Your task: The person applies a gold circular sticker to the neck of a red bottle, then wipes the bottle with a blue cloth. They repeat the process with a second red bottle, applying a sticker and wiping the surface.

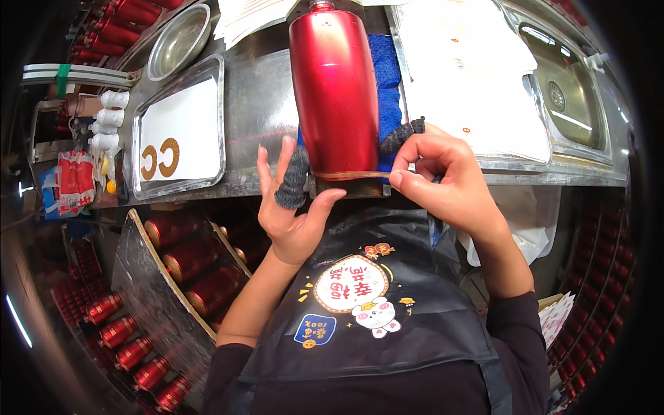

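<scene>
A large glossy red bottle [332,90] lies on a blue cloth [387,76], its neck pointing away and its base toward me. Along the base edge runs a thin gold strip [356,175]. My right hand [453,180] pinches the strip's right end between thumb and forefinger, just off the bottle. On the left of the base, my left hand [287,225] has its fingers spread and its thumb stretched below the base. A dark knitted cover wraps one finger of each hand; the left one is beside the bottle's side, perhaps touching it.
Left of the bottle, a clear tray [221,131] carries white paper with gold curved pieces [168,158]. A metal bowl [181,41] stands behind it. White sheets [463,83] lie at right, beside a metal sink [567,97]. Below the bench at left, a crate [155,277] contains red bottles.
</scene>
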A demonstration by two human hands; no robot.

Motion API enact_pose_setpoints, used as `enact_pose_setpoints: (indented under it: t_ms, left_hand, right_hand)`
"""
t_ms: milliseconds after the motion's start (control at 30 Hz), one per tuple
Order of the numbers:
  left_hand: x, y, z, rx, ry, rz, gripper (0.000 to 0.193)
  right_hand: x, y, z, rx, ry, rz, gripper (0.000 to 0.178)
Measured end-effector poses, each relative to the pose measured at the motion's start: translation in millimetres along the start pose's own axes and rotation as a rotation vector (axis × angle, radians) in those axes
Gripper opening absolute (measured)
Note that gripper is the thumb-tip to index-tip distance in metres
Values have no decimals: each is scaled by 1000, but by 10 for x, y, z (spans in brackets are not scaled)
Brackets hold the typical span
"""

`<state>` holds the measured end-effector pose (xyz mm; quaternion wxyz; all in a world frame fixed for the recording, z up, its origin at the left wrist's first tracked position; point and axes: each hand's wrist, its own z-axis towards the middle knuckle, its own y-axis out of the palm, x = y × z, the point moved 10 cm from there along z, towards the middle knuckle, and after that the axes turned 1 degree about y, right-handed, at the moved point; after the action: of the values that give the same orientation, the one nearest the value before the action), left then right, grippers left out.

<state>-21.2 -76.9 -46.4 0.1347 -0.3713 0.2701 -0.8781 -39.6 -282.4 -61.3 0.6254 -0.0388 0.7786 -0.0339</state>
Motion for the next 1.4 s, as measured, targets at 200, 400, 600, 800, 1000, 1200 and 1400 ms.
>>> enact_pose_setpoints:
  t_ms: [200, 400, 600, 800, 1000, 1200, 1400]
  left_hand:
    - [-44, 59, -194, -35, -17, 30, 53]
    - [60, 52, -135, -53, 81, 81, 51]
    - [209, 78, -18, -78, 120, 146, 38]
    - [453, 74, 141, -104, 250, 280, 40]
    - [537, 299, 280, -116, 251, 366, 30]
    - [151, 105, 232, -23, 82, 31, 57]
    - [13, 49, -68, -50, 11, 18, 54]
  right_hand:
    - [-239, -60, -113, 12, -121, -89, 11]
    - [7, -115, -20, 30, 19, -63, 12]
    - [149, -113, 18, 15, 58, -1, 11]
    - [174, -82, 75, 7, 21, -19, 13]
    - [196, -17, 84, -10, 28, -137, 14]
    - [46, 6, 63, 0, -68, -154, 11]
    - [48, -36, -23, -13, 60, -16, 13]
